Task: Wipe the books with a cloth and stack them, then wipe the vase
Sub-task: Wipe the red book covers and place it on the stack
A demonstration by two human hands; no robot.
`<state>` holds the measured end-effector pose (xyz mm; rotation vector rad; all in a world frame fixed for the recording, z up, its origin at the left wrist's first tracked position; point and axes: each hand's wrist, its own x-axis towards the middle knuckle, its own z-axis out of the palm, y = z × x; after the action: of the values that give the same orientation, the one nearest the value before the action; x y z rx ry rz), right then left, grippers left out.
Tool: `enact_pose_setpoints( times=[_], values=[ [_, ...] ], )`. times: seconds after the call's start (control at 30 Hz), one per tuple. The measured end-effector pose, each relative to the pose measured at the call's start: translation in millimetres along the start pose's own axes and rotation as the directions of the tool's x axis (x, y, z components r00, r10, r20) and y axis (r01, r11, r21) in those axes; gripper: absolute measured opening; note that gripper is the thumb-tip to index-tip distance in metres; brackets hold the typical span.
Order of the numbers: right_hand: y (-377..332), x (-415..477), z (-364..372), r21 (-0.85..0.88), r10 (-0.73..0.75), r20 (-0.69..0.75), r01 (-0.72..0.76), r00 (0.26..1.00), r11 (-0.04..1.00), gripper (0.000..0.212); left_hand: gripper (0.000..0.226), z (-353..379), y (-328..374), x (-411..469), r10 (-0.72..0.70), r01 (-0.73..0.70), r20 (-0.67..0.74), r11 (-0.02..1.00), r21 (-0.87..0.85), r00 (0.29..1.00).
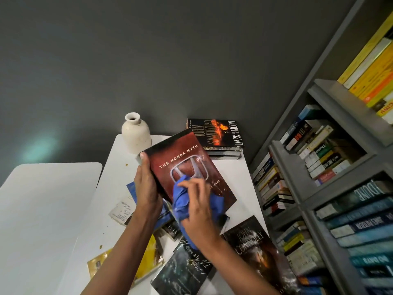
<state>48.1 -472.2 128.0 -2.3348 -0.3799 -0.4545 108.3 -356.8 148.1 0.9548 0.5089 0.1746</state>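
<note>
My left hand grips the left edge of a dark red book titled The Honda Myth, held tilted above the white table. My right hand holds a bunched blue cloth against the lower part of the book's cover. A cream vase stands upright at the table's far end, just behind the held book. A short stack of books topped by Dark of the Moon lies at the far right corner. Several loose books lie under my arms, among them a John Connolly one.
A grey bookshelf packed with books runs along the right side, close to the table. A second white table stands to the left, with a narrow gap between them. A dark grey wall is behind.
</note>
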Motion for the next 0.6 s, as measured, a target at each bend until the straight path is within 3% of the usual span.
enact_pose_setpoints(
  times=[0.07,0.17,0.27,0.33,0.43,0.6],
  values=[
    [-6.3,-1.1,2.7,0.008,-0.085,0.066,0.085,0.994,0.996,0.059,0.053,-2.0,-1.0,0.8,0.002,-0.002,-0.005,1.000,-0.011,1.000],
    [-8.0,12.3,0.7,0.061,-0.107,0.106,0.101,0.989,0.993,0.061,0.047,-1.0,-1.7,-1.5,0.014,-0.014,0.006,0.999,0.040,1.000],
    [-5.1,7.1,-1.0,-0.059,-0.130,0.087,0.135,0.988,0.989,0.065,0.046,3.2,-0.8,-5.4,0.031,-0.028,-0.030,0.996,0.088,0.999],
    [0.3,-7.6,-1.5,-0.173,-0.103,0.080,0.115,0.991,0.978,0.076,0.050,5.0,-1.4,-6.6,0.049,-0.039,-0.070,0.990,0.132,0.996],
    [7.9,-19.3,-3.8,-0.191,-0.003,0.050,0.013,0.999,0.982,0.084,0.050,7.2,-3.9,-11.2,0.008,0.005,-0.087,0.990,0.143,0.996],
    [19.9,-6.4,-24.9,-0.137,-0.028,0.046,0.034,0.999,0.990,0.088,0.089,8.5,-0.6,-6.4,-0.014,0.028,-0.047,0.952,0.304,0.999]
  ],
)
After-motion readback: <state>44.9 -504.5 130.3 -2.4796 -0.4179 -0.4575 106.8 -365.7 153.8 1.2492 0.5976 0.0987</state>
